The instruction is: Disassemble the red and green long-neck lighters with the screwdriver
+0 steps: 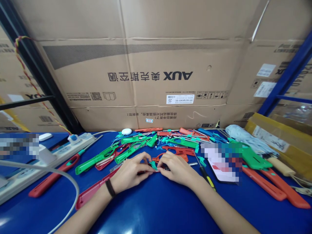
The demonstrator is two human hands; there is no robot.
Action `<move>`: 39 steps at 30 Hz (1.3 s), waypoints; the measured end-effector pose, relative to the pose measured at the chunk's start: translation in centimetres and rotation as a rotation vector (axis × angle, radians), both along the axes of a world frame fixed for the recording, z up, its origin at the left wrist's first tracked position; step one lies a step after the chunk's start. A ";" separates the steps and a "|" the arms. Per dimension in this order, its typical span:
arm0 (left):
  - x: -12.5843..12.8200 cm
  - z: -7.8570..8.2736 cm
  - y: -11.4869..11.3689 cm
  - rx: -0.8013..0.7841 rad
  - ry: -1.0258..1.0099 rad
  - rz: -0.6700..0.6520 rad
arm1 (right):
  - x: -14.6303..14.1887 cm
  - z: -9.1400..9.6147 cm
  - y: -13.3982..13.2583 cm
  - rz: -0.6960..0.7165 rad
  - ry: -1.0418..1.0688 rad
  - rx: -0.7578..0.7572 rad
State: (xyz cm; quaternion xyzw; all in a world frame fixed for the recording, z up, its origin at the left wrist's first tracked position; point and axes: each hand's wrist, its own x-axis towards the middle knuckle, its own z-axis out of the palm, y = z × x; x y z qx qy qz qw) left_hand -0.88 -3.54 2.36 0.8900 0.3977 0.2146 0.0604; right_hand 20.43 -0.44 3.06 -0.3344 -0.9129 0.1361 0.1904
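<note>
My left hand (pixel 133 170), a dark band at its wrist, has its thumb and fingers closed in a pinch at a small teal plastic piece (pixel 153 165). From the other side my right hand (pixel 174 167) pinches at the same spot, its fingertips nearly meeting the left ones. A sliver of red plastic shows just below the teal piece; what it belongs to is hidden by my fingers. Under my left wrist lies a red half-shell (pixel 89 195) of a long-nosed lighter. An orange-red lighter casing (pixel 184 157) lies behind my right hand.
Green lighter half-shells (pixel 96 160) and red ones spread behind my hands. At right lie a screwdriver (pixel 207 178), a phone (pixel 220 167), whole lighters (pixel 265 183) and a folded umbrella (pixel 251 139). A power strip (pixel 58 154) and a white cable (pixel 75 185) are at left; cardboard (pixel 151 29) stands behind.
</note>
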 end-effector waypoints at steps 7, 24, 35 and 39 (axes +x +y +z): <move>-0.1 -0.1 0.1 -0.003 -0.020 0.026 | 0.3 0.6 0.1 -0.015 -0.026 -0.005; -0.2 -0.4 0.3 -0.023 -0.032 0.034 | -0.1 -1.2 0.6 0.003 0.107 -0.029; -0.1 -0.4 0.2 -0.042 -0.050 0.047 | 0.2 -0.6 0.9 0.003 0.078 -0.027; -0.1 -0.5 0.2 -0.037 -0.054 0.043 | 0.1 -0.9 0.8 0.016 0.065 0.012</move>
